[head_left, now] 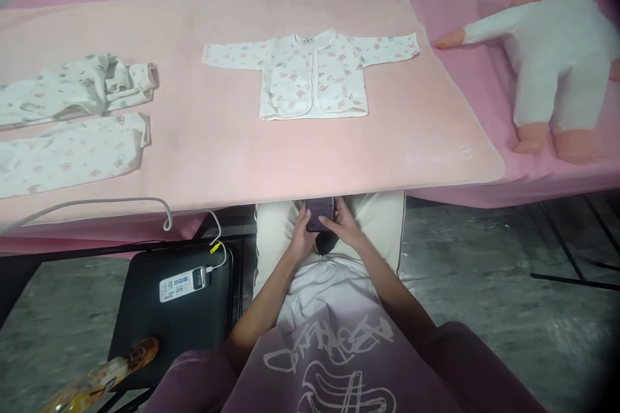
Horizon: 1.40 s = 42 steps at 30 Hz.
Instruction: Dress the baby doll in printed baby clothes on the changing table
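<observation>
Over my lap, just below the table's front edge, both hands hold a dark smartphone [320,214]. My left hand [301,232] grips its left side, and my right hand [345,226] is wrapped round its right side with the thumb over the screen. A small patterned baby jacket [314,80] lies flat on the pale pink mat [208,148], front up and sleeves spread. Farther left on the mat are a crumpled printed garment [72,93] and a second printed garment [77,151] laid lengthwise.
At the right, a baby doll [557,58] in white clothing lies on the pink tablecloth [465,58]. A power bank [183,284] with a white cable [135,200] rests on a black chair seat [145,322]. A plastic food package [97,381] is at lower left.
</observation>
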Each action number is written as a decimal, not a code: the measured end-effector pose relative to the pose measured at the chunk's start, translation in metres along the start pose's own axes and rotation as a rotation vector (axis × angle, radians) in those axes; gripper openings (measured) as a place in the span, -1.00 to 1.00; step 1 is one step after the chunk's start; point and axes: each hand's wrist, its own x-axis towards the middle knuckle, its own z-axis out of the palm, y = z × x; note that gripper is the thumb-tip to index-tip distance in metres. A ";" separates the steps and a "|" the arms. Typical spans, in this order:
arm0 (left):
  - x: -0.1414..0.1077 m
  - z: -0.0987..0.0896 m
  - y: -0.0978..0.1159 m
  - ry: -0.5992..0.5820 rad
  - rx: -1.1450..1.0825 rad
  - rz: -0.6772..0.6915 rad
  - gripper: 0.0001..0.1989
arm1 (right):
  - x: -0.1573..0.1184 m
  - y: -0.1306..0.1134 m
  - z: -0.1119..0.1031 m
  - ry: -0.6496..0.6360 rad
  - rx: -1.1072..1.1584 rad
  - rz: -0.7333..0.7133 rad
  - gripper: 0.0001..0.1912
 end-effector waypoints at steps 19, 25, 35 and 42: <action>-0.001 -0.002 -0.001 0.009 -0.057 0.006 -0.37 | 0.000 0.009 -0.003 0.041 -0.066 -0.007 -0.10; 0.002 -0.001 -0.002 0.030 0.009 0.002 -0.31 | -0.005 -0.005 -0.011 -0.017 -0.050 0.044 -0.13; 0.002 -0.002 -0.002 0.025 0.035 0.010 -0.27 | -0.006 -0.009 -0.009 -0.046 0.002 0.042 -0.17; -0.008 0.002 0.006 -0.047 0.084 -0.009 -0.08 | -0.004 -0.002 -0.014 -0.046 0.086 0.047 -0.22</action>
